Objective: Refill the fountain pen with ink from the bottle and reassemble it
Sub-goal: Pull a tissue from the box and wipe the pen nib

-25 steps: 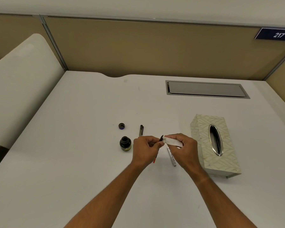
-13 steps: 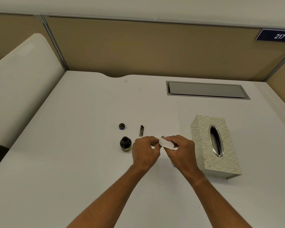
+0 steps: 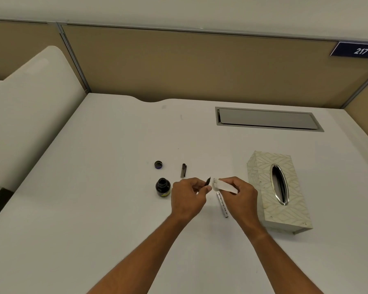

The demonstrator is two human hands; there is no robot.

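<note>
Two hands work above the table (image 3: 94, 209): I see left hand (image 3: 187, 198) pinching the pen's nib section (image 3: 207, 181), right hand (image 3: 240, 194) gripping a folded tissue (image 3: 223, 185) just beside it. Open ink bottle (image 3: 163, 186) stands left; barrel (image 3: 222, 204) lies beneath.

pen section (image 3: 207, 181): mostly hidden inside left hand (image 3: 188, 198)
pen barrel (image 3: 222, 204): partly behind right hand (image 3: 240, 195)

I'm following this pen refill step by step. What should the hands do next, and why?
Probably put down the tissue held in the right hand and pick up the silver barrel lying under it, since the left hand holds the nib section bare, just clear of the tissue.
</note>
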